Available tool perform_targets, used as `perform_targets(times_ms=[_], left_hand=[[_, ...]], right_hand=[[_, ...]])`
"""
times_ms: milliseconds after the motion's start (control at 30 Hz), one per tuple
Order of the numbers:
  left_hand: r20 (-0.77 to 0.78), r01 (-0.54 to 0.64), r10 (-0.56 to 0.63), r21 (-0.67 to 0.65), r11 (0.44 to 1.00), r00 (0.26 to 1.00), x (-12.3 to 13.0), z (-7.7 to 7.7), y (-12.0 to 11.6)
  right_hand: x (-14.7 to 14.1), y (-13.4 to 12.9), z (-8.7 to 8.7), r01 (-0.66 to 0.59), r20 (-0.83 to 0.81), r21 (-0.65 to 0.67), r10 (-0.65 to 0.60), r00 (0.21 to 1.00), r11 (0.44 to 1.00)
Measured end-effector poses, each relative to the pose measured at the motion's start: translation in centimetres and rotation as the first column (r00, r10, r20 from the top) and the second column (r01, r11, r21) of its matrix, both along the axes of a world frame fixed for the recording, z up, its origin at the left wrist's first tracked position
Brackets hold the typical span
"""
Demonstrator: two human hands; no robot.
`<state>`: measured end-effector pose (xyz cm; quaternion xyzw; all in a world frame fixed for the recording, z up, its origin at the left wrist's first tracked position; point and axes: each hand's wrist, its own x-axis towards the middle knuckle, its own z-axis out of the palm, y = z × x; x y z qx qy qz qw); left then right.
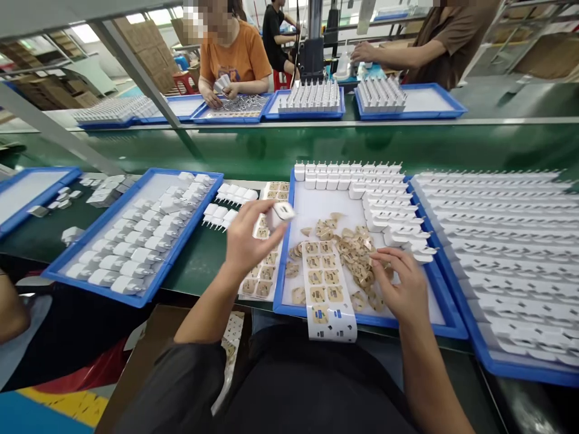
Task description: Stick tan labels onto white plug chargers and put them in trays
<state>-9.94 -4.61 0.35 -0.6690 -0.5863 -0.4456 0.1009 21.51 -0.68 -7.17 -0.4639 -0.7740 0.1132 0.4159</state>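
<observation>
Left hand (246, 238) grips white adapter (274, 217), port face (284, 210) best kept clear; right hand (406, 289) pinched at brown pieces (355, 256), hold unclear.

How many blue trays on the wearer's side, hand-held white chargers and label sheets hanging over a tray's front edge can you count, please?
Blue trays: 4
White charger in the left hand: 1
Overhanging label sheet: 1
Total: 6
</observation>
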Motion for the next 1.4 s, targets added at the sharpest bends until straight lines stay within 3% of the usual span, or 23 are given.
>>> perform_targets(times_ms=[100, 200, 300, 467, 567, 633, 667, 733, 800, 867, 1067, 1400], left_hand=[[-0.141, -0.33, 0.31, -0.162, 0.93, 0.94, -4.3, -1.6, -0.3], [-0.348, -0.537, 0.433, -0.301, 0.788, 0.831, -7.6, -4.7, 0.0], [-0.5, -0.622, 0.419, -0.36, 0.695, 0.758, -9.1, -6.9, 0.3], [-0.504, -0.642, 0.439, -0.358, 0.678, 0.744, -9.0, -7.3, 0.7], [-0.404, -0.494, 0.339, -0.386, 0.779, 0.85, -7.1, -6.3, 0.6], [-0.294, -0.232, 0.099, -0.461, 0.857, 0.951, -4.6, -5.3, 0.0], [-0.237, -0.064, -0.068, -0.508, 0.859, 0.969, -3.1, -4.7, -0.4], [-0.156, 0.237, -0.403, -0.602, 0.763, 0.902, 0.1, -3.8, -1.6], [-0.138, 0.387, -0.617, -0.668, 0.636, 0.775, 2.9, -3.5, -3.0], [-0.165, 0.406, -0.695, -0.708, 0.577, 0.7, 4.9, -3.8, -4.1], [-0.245, 0.302, -0.704, -0.775, 0.556, 0.667, 6.1, -6.0, -5.3], [-0.252, 0.314, -0.705, -0.761, 0.567, 0.663, 6.0, -6.2, -5.5]], right_hand=[[-0.1, -0.2, 0.1, -0.025, -0.029, -0.023, 0.025, 0.999, 0.999], [-0.3, -0.4, 0.2, -0.06, -0.045, -0.04, 0.059, 0.997, 0.997], [-0.3, -0.4, 0.1, -0.099, -0.049, -0.051, 0.097, 0.994, 0.994], [-0.3, -0.4, 0.1, -0.112, -0.037, -0.042, 0.11, 0.993, 0.993], [-0.6, -0.8, 0.5, -0.141, -0.055, -0.013, 0.14, 0.989, 0.99], [-1.0, -1.4, 0.9, -0.195, -0.058, -0.01, 0.195, 0.979, 0.981], [-1.2, -1.9, 1.2, -0.234, -0.055, -0.02, 0.233, 0.971, 0.972], [-1.7, -3.1, 1.6, -0.327, -0.042, -0.063, 0.325, 0.945, 0.943], [-2.2, -4.6, 1.8, -0.401, -0.013, -0.119, 0.402, 0.915, 0.908], [-2.7, -5.9, 1.7, -0.425, 0.051, -0.16, 0.437, 0.898, 0.891], [-3.0, -7.5, 0.9, -0.372, 0.243, -0.224, 0.421, 0.874, 0.901], [-3.5, -7.3, 1.7, -0.425, 0.155, -0.333, 0.493, 0.856, 0.842]])
